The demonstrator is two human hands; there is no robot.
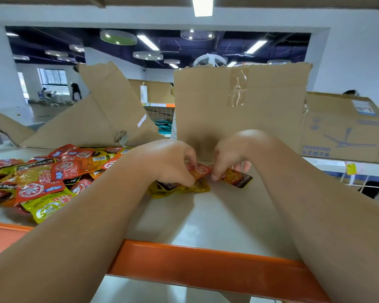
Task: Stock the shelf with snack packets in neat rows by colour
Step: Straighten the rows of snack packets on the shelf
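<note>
Both my hands reach over the white shelf (217, 215) in the head view. My left hand (173, 162) pinches a red snack packet (200, 170) near the shelf's middle. Below it lies a yellow packet (184, 188) flat on the shelf. My right hand (230, 154) pinches an orange packet (239, 177) just to the right of the red one. A loose pile of red, yellow and orange packets (46, 173) covers the shelf's left side.
The shelf has an orange front edge (206, 265). Torn cardboard sheets stand behind: a tall one (239, 110) straight ahead and a slanted one (96, 114) at left. A printed carton (346, 132) sits at right, with a wire rack (363, 184) beyond.
</note>
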